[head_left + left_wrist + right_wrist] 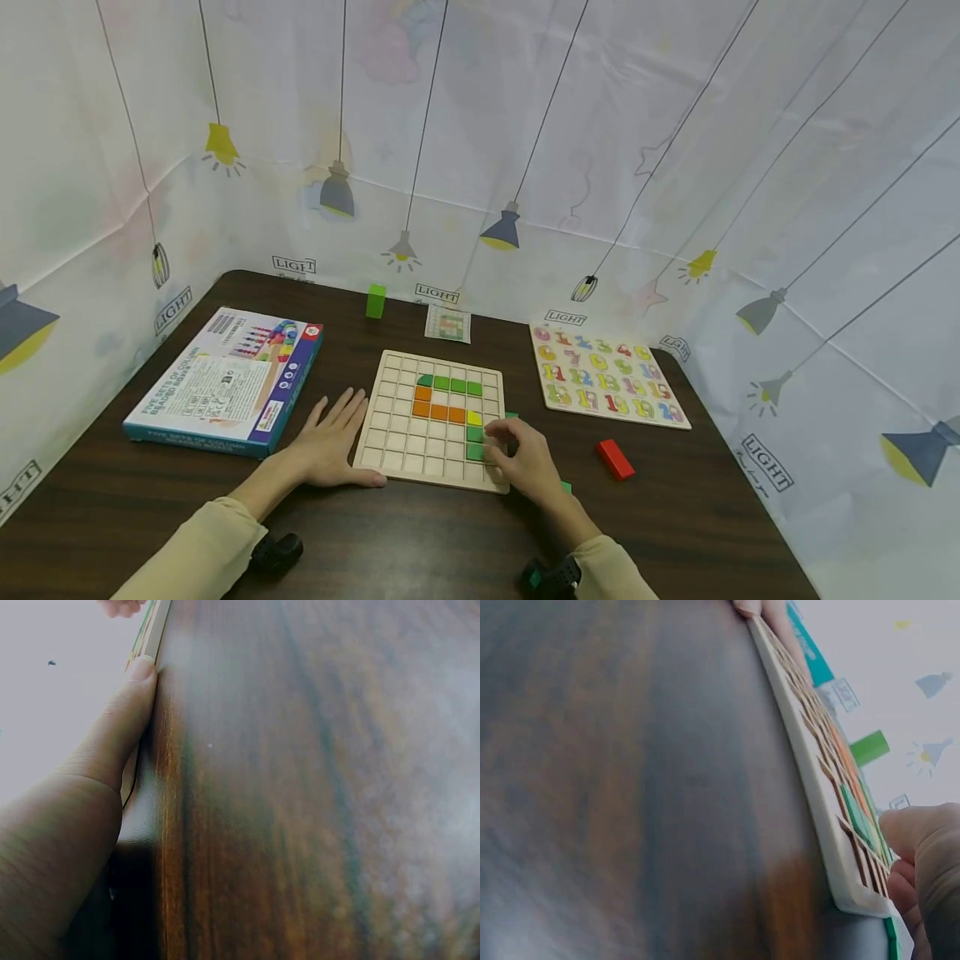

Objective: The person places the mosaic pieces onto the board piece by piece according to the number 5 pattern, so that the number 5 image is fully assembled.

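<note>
In the head view a wooden grid board (394,421) lies on the dark table. Green tiles (459,385), orange tiles (439,412) and a yellow tile (474,417) sit in its squares. My left hand (330,450) lies flat with spread fingers at the board's left side; its thumb (135,690) reaches along the front edge. Over the right edge, my right hand (521,454) has bent fingers, their tips beside the lower green tiles (475,451). The right wrist view shows the thumb (911,829) close over a green tile (859,814); I cannot tell whether it pinches anything.
A boxed bead set (225,375) lies at left. Behind the board are a green block (376,302) and a pattern card (448,323). To the right are a number puzzle (607,400) and a red block (616,459). Green pieces (512,414) show around my right hand.
</note>
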Tool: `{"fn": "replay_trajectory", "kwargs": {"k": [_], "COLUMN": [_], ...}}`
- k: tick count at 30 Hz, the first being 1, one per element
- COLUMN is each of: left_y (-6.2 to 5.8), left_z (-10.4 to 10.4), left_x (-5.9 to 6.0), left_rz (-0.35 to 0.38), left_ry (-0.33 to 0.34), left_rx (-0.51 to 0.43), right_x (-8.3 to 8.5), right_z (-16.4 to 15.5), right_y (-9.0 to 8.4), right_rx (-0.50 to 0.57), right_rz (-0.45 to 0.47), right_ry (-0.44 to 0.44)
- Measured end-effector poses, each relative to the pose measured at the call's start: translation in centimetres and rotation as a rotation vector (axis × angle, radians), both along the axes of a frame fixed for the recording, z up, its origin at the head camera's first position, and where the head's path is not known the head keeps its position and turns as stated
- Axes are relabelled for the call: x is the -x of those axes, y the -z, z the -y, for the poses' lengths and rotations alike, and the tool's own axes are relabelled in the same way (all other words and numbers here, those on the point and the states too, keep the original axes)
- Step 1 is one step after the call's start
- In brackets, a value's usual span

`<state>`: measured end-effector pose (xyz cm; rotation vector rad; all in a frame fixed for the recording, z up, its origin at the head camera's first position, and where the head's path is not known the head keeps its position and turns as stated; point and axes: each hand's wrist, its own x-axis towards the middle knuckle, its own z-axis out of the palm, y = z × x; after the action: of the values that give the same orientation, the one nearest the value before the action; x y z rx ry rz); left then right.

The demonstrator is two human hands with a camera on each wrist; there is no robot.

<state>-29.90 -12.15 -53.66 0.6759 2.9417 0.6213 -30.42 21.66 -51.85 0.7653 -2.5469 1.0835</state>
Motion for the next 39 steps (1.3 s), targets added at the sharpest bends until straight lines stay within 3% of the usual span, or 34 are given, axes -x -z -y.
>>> {"fn": "replay_trajectory", "kwargs": {"k": [8,21,26,34,39], "left_y": [0.1,0.5,0.2,-0.1,-0.1], "left_z": [0.0,0.0,0.0,0.0,0.0], "left_x": [0.0,0.1,0.0,0.0,0.0], "left_rz": [-0.006,-0.013,-0.011,-0.007,0.0], "left_ry": [0.0,0.001,-0.002,0.011,0.007], "left_rx": [-0.002,0.01,0.011,0.002,-0.004], "right_x": [1.6,3.6,4.0,4.0,4.1], "right_z": [-1.3,-3.0,-3.1,-2.5,-2.2], "right_y": [-0.1,0.4,0.5,0.2,0.2], "right_rx": [0.073,0.061,0.031,0.003,-0.016], "right_rz": [0.078,0.025,0.025,0.215,0.234], "right_ry": [0.124,0.272,0.287,0.277,0.269]}}
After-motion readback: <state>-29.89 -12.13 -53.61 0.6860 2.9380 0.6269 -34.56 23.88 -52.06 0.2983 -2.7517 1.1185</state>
